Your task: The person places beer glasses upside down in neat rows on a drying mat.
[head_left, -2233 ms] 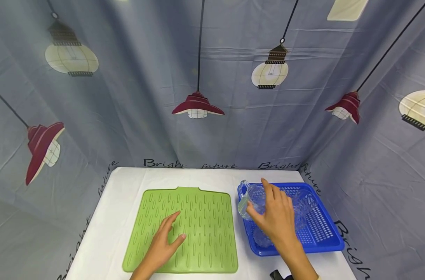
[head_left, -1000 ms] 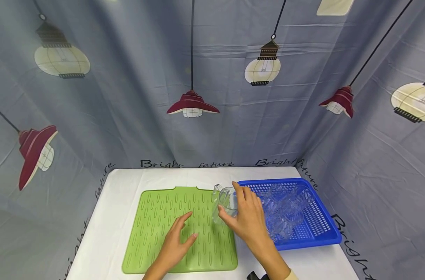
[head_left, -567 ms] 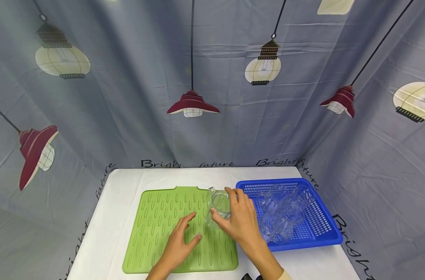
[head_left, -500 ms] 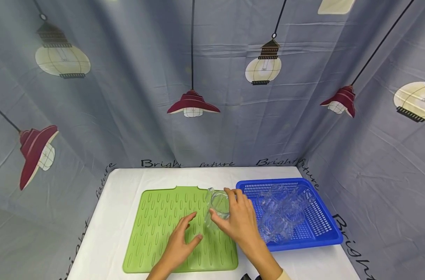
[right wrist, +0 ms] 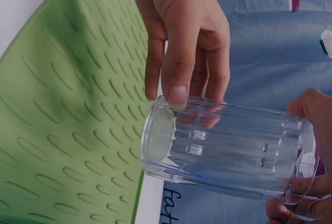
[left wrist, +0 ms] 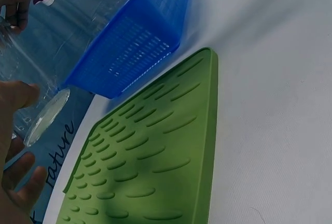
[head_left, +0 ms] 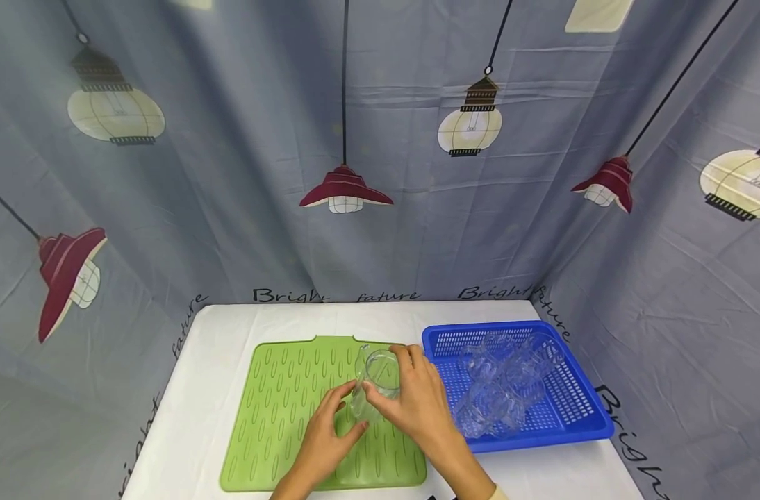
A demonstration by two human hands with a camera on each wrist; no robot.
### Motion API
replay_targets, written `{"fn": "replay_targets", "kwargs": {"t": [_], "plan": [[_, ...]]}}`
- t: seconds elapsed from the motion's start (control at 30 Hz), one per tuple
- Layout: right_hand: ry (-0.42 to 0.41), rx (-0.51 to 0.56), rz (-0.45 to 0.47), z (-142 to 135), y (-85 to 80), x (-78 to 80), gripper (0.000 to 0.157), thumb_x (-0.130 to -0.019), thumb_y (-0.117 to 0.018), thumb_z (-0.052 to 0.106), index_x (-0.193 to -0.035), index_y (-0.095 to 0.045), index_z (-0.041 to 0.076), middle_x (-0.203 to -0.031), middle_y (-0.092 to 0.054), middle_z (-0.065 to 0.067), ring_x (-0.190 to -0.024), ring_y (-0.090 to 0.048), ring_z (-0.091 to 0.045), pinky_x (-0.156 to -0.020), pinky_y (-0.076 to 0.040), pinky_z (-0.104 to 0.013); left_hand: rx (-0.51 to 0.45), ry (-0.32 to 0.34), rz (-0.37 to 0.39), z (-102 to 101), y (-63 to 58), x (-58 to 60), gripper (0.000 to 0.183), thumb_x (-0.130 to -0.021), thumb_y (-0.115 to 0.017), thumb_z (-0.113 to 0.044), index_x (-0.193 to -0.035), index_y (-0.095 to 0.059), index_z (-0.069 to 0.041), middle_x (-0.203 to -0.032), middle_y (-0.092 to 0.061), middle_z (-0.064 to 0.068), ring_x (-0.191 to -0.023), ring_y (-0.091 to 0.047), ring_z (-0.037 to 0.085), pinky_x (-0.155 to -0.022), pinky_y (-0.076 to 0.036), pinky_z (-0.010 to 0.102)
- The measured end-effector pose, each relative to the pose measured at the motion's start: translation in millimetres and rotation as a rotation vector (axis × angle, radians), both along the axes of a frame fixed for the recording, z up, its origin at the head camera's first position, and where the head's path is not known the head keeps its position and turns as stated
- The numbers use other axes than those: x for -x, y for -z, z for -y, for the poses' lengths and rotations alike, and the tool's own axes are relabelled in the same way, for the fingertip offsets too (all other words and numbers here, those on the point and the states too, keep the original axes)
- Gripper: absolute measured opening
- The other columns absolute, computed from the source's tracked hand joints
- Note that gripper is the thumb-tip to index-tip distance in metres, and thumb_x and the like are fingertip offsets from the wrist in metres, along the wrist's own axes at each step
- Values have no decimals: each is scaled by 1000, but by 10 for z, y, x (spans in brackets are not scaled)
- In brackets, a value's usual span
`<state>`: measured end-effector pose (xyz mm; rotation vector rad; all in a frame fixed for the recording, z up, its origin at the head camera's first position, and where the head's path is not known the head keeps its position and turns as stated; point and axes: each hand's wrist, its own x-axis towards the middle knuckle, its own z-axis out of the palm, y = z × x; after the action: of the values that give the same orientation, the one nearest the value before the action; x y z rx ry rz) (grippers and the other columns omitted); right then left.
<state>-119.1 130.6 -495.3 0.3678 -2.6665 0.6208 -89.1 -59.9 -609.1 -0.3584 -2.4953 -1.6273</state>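
Observation:
My right hand (head_left: 417,403) grips a clear glass mug (head_left: 383,371) near its rim, holding it above the green ridged mat (head_left: 274,417). From the other side my left hand (head_left: 326,430) has come round the mug's lower end. In the right wrist view the left thumb (right wrist: 178,97) lies at the base edge of the glass mug (right wrist: 233,146), and some left fingers show through the glass. The left wrist view shows the mug's thick round base (left wrist: 46,117) just past the left thumb (left wrist: 23,94). The mug's handle side faces away to the left.
A blue plastic basket (head_left: 480,325) stands right of the mat, holding several more clear glass pieces (head_left: 505,382) heaped together. Both lie on a white-covered table (head_left: 217,347). Behind and beside it hangs a grey-blue curtain (head_left: 242,229) with printed lamps.
The right hand has lifted the mug out of the basket and carried it left over the mat. My left hand has shifted right and now meets the mug's lower end.

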Motion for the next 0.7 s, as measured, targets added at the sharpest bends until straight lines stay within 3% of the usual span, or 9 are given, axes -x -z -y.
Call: {"fn": "replay_targets", "kwargs": {"t": [0.17, 0.37, 0.7], "plan": [[1, -2, -7, 37, 17, -18, 75, -80, -87, 59, -134, -65, 11, -117, -66, -5, -91, -68, -23, -80, -61, -37, 4, 1, 0, 3, 15, 8, 77, -93, -87, -28, -160, -49, -27, -155, -58, -4, -142, -61, 25, -113, -59, 45], [4, 15, 18, 96, 14, -34, 74, -80, -85, 62, -132, -65, 13, -120, -67, -3, -90, -69, -22, -76, -61, -36, -15, -26, 5, 28, -13, 51, 84, -86, -93, -27, -158, -50, -31, -155, -58, -4, -139, -62, 25, -112, -59, 44], [-27, 34, 0, 163, -40, -51, 74, -78, -86, 61, -131, -64, 15, -121, -69, -4, -86, -70, -21, -77, -61, -36, -29, -19, 86, 36, -5, 41, 90, -82, -95, -32, -158, -49, -27, -156, -59, -3, -140, -60, 22, -112, -58, 40]]}}
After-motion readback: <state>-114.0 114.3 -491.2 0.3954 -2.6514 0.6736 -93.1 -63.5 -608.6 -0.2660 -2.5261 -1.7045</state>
